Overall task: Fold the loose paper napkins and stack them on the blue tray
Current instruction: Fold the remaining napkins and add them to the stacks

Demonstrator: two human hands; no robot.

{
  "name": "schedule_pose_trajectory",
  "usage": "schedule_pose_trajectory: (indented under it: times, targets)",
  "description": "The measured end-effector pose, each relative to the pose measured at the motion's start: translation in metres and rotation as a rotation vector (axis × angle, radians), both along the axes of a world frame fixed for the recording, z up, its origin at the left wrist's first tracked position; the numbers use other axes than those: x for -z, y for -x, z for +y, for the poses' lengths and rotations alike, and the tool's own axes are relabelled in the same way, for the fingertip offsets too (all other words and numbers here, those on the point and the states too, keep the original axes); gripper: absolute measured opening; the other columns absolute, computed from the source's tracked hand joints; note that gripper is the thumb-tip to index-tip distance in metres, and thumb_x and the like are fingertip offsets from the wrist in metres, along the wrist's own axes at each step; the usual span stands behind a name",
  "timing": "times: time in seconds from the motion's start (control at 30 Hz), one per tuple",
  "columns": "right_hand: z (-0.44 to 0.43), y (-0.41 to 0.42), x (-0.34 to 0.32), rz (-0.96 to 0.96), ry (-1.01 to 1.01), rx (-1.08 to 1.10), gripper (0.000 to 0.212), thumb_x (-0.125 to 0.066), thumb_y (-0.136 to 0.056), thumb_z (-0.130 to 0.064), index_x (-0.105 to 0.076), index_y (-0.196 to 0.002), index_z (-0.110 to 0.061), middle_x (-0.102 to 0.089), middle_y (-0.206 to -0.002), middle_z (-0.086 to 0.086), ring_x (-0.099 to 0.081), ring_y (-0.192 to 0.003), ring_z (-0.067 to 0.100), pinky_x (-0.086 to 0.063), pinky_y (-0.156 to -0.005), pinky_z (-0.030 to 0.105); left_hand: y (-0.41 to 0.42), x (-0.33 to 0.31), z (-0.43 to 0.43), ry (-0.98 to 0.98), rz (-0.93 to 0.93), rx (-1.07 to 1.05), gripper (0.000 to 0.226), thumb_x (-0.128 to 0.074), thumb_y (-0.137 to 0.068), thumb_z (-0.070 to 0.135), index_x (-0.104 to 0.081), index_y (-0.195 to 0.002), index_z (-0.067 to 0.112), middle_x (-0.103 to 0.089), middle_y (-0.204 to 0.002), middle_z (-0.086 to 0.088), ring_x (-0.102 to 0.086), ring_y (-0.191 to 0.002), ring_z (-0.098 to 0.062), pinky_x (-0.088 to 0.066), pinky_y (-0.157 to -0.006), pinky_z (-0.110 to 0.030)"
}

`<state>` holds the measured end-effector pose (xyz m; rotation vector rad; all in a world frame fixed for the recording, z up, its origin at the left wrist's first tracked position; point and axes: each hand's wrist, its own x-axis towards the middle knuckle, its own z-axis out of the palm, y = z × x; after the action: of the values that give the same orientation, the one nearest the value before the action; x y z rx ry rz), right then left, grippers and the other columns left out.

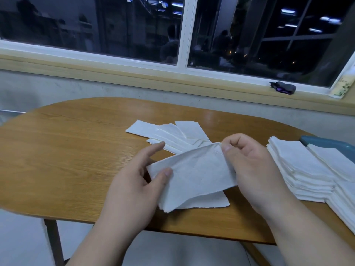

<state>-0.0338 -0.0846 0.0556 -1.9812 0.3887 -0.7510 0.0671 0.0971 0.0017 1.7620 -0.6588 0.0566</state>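
Well along, I'd say: 2 tall stacks at the blue tray, a few loose napkins left on the table. 1 napkin mid-fold, its ends pinched by left hand and right hand.

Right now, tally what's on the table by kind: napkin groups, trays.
Napkin being folded: 1
Folded napkin stacks: 2
Loose napkin spread: 1
Blue tray: 1
Total: 5

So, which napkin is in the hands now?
The middle napkin: the left hand pinches its left end, the right hand its far corner. The fanned napkins and the stack lie flat.
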Motion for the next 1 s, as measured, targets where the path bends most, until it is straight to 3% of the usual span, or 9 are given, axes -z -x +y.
schedule_pose_trajectory:
  times: [0.07,0.13,0.2,0.27,0.33,0.43,0.7,0.83,1.0]
  targets:
    - [0.0,0.001,0.004,0.067,-0.119,-0.081,0.015,-0.061,-0.093,-0.038,-0.061,-0.107,-0.032,-0.074,-0.079,-0.01,-0.07,-0.073,0.007,-0.052,-0.065,0.027,-0.001,-0.002,-0.001,-0.017,0.026,-0.018,0.045,-0.069,-0.086,0.033,-0.054,-0.117,0.061,-0.064,-0.077,0.011,-0.059,-0.063,-0.01,-0.042,-0.057,-0.018]
    - [-0.003,0.001,0.014,0.137,-0.081,-0.159,0.047,-0.069,-0.088,-0.039,-0.046,-0.128,-0.045,-0.077,-0.092,-0.01,-0.073,-0.085,0.011,-0.055,-0.082,0.039,-0.002,-0.002,-0.003,-0.072,0.062,-0.034,0.041,-0.066,-0.087,0.035,-0.055,-0.116,0.062,-0.054,-0.065,0.003,-0.054,-0.059,-0.008,-0.04,-0.053,-0.015]
    - [-0.007,0.001,0.022,0.192,0.047,-0.137,0.06,-0.068,-0.092,-0.029,-0.037,-0.129,-0.064,-0.076,-0.1,-0.009,-0.072,-0.091,0.015,-0.054,-0.088,0.046,-0.003,-0.001,-0.006,-0.116,0.097,-0.026,0.041,-0.064,-0.088,0.036,-0.056,-0.119,0.062,-0.057,-0.069,-0.003,-0.053,-0.06,-0.004,-0.039,-0.055,-0.011]
    - [-0.014,0.001,0.03,0.212,0.151,-0.086,0.055,-0.064,-0.094,-0.027,-0.045,-0.121,-0.071,-0.073,-0.107,-0.017,-0.068,-0.097,0.011,-0.054,-0.091,0.038,-0.004,0.0,-0.009,-0.159,0.097,0.012,0.037,-0.064,-0.09,0.038,-0.057,-0.119,0.061,-0.067,-0.079,0.016,-0.056,-0.073,0.01,-0.039,-0.062,-0.003]
    - [-0.017,0.001,0.036,0.237,0.203,-0.062,0.039,-0.063,-0.095,-0.026,-0.061,-0.116,-0.059,-0.065,-0.102,-0.04,-0.062,-0.101,-0.009,-0.047,-0.087,0.012,-0.005,0.001,-0.013,-0.199,0.083,0.037,0.028,-0.065,-0.09,0.039,-0.064,-0.112,0.057,-0.056,-0.078,0.052,-0.048,-0.084,0.031,-0.034,-0.069,0.005]
    - [-0.021,0.001,0.047,0.263,0.207,-0.022,0.019,-0.063,-0.095,-0.026,-0.076,-0.106,-0.036,-0.061,-0.086,-0.049,-0.053,-0.096,-0.025,-0.036,-0.077,-0.003,-0.008,0.003,-0.015,-0.234,0.095,0.064,0.012,-0.067,-0.088,0.043,-0.073,-0.095,0.051,-0.054,-0.075,0.054,-0.048,-0.088,0.032,-0.034,-0.069,0.005]
    - [-0.028,-0.001,0.062,0.366,0.339,0.007,0.019,-0.062,-0.094,-0.036,-0.075,-0.108,-0.037,-0.062,-0.099,-0.035,-0.051,-0.099,-0.023,-0.032,-0.082,-0.005,-0.009,0.007,-0.015,-0.383,-0.014,0.014,0.015,-0.063,-0.09,0.032,-0.074,-0.093,0.041,-0.066,-0.083,0.023,-0.055,-0.085,0.01,-0.037,-0.064,-0.006]
    - [-0.028,-0.003,0.063,0.412,0.426,-0.015,0.024,-0.057,-0.097,-0.039,-0.072,-0.116,-0.036,-0.065,-0.11,-0.024,-0.053,-0.111,-0.005,-0.042,-0.097,0.017,-0.009,0.008,-0.014,-0.393,-0.053,-0.021,0.017,-0.064,-0.088,0.026,-0.075,-0.087,0.039,-0.064,-0.083,0.023,-0.052,-0.088,0.013,-0.035,-0.066,-0.004]
    - [-0.029,-0.007,0.066,0.48,0.499,-0.015,0.021,-0.055,-0.098,-0.04,-0.071,-0.112,-0.038,-0.055,-0.101,-0.019,-0.05,-0.099,0.0,-0.043,-0.085,0.02,-0.007,0.01,-0.012,-0.512,-0.172,-0.074,0.016,-0.063,-0.085,0.028,-0.075,-0.087,0.038,-0.063,-0.079,0.024,-0.05,-0.09,0.004,-0.039,-0.081,-0.016]
